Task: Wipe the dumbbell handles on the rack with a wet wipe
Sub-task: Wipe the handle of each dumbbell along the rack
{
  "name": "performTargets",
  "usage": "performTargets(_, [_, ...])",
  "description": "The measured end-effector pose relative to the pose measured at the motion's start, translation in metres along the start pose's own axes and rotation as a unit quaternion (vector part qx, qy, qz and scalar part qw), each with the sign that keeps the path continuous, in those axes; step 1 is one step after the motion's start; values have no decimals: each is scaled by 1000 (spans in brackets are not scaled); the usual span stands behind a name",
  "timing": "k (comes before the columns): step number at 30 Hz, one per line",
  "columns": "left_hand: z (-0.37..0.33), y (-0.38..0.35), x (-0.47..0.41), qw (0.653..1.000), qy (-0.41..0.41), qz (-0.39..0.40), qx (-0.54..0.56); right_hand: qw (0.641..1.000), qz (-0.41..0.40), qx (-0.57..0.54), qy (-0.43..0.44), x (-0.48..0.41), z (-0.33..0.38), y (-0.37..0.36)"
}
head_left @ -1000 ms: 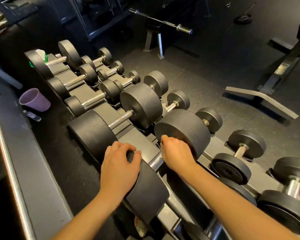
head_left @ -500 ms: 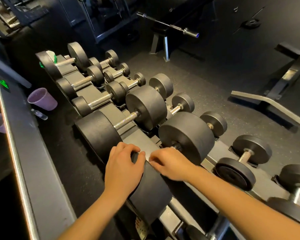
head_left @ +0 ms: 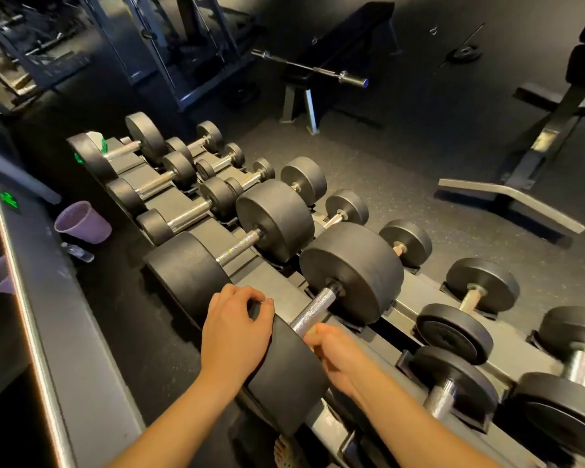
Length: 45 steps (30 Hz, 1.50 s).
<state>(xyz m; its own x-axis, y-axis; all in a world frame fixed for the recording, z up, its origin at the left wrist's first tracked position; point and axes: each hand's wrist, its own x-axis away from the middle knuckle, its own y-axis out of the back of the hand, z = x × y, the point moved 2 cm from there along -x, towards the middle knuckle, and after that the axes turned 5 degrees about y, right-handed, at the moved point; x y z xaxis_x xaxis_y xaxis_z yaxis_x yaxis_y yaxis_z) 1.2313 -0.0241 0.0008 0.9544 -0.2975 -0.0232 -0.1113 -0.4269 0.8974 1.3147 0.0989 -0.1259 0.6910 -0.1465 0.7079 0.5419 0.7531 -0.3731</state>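
The dumbbell [head_left: 318, 298] that was being worked on lay in the lower middle of the frame, on the rack [head_left: 416, 300]. Its handle [head_left: 313, 310] was a bright knurled bar, and its long axis ran from the lower left to the upper right, from the near weight [head_left: 284, 376] up to the far weight [head_left: 352, 271].

The right hand [head_left: 338, 356] was the nearer one to the bar. It sat at the lower end of the handle, just beside the near weight, so the uncovered part of the bar stretched away from its fingers toward the upper right. Judging from this, the coming stroke would have to follow that same line, up along the bar to the far weight. The fingers were curled close around the lower end of the handle, with almost no opening between them. A wet wipe could not be made out there; if one was inside the grip, the hand hid it.

The left hand [head_left: 237, 332] lay on top of the near weight, to the left of the bar. Its fingers were bent over the upper edge of the weight and pressed on it, probably to keep the dumbbell from rolling.
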Motion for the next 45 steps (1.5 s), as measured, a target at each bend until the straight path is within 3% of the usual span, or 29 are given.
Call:
performTargets(2, [0, 0, 0, 1000, -1, -1, -3, 998, 28, 63, -11, 9, 0, 3])
performTargets(7, [2, 1, 0, 1000, -3, 12, 10, 998, 34, 57, -6, 27, 20, 16])
performTargets(15, [23, 27, -17, 988, -30, 135, 68, 977, 35, 141, 157, 48, 100, -21])
performTargets(23, [80, 83, -97, 989, -138, 21, -46, 952, -13, 193, 237, 12, 130, -62])
performTargets(28, [118, 85, -174, 991, -124, 32, -21, 900, -70, 308, 299, -34, 151, -102])
performTargets(34, [119, 58, -226, 987, -94, 123, 38, 785, -85, 541, 290, -93, 159, -154])
performTargets(35, [118, 54, -231, 986, -80, 143, 43, 796, -64, 534, 276, -97, 158, -161])
performTargets(37, [119, 46, -232, 982, -66, 172, 45, 854, 28, 467, 230, -103, 153, -170])
performTargets(39, [119, 44, -230, 983, -67, 165, 41, 870, 105, 437, 204, -107, 146, -176])
performTargets(42, [119, 46, -229, 987, -48, 147, 46, 834, 113, 475, 256, -123, 137, -179])
performTargets(45, [115, 49, -227, 989, -35, 136, 48, 729, 108, 562, 375, -134, 134, -179])
